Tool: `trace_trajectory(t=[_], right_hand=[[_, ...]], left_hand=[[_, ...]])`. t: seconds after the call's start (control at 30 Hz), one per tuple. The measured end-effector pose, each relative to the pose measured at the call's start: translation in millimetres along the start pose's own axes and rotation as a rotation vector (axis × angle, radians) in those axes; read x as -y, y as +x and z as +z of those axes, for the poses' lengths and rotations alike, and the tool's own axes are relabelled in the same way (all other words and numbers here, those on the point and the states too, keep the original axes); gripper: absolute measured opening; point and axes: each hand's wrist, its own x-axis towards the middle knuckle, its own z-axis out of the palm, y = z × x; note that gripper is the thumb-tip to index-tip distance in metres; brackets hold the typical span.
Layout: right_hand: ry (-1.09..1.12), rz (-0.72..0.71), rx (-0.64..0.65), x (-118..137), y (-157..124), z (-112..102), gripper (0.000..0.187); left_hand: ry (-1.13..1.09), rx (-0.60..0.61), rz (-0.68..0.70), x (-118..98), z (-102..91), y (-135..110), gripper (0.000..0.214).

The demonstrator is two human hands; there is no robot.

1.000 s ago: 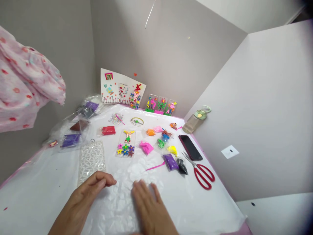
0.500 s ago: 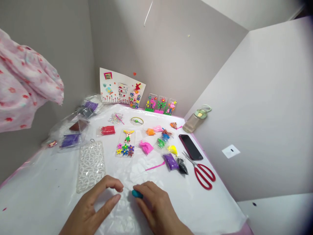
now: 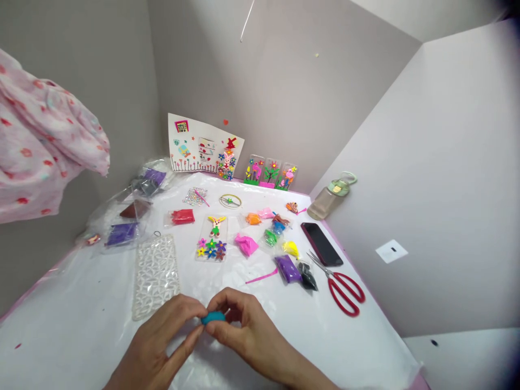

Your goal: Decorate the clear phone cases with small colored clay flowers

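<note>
A small oval lump of teal-blue modelling clay [image 3: 213,318] is held just above the white-covered table, between both hands. My right hand [image 3: 249,327] grips it with thumb and fingertips. The thumb and index finger of my left hand [image 3: 168,333] close in on its left end. A white lattice-patterned mat [image 3: 156,276] lies beyond my left hand. Ahead is a clear phone case [image 3: 212,241] with a clay rabbit and several clay flowers on it. A thin pink clay tool [image 3: 262,275] lies past my right hand.
Purple [image 3: 288,269], black [image 3: 307,277], yellow and pink clay packets lie ahead on the right, near red-handled scissors [image 3: 345,292] and a phone [image 3: 320,244]. A bottle [image 3: 329,199] stands by the right wall. Decorated cases [image 3: 271,172] lean at the back. Patterned cloth [image 3: 52,146] hangs at left.
My right hand has brought the clay leftward and up to my left fingertips. My left thumb and index finger, apart before, now meet the clay's end.
</note>
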Motion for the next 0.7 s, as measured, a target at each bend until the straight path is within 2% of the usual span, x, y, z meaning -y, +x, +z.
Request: trace_trajectory(t=[0.2,0.37,0.57,0.7], right_hand=[[0.272,0.028,0.042,-8.1,8.4,4.6,0.028],[0.287,0.07,0.077,-8.2,12.1,3.9,0.033],[0.371,0.117,0.162,-8.7,15.3,0.8,0.046],[0.349,0.091,0.173,-10.3,17.1,1.0,0.043]], left_hand=[[0.07,-0.034,0.084,0.1,-2.5,3.6,0.013],[0.116,-0.031,0.151,2.7,-11.0,3.5,0.013],[0.145,-0.043,0.125,8.8,-11.7,-2.8,0.016],[0.128,-0.031,0.064,9.0,-13.1,-3.3,0.015]])
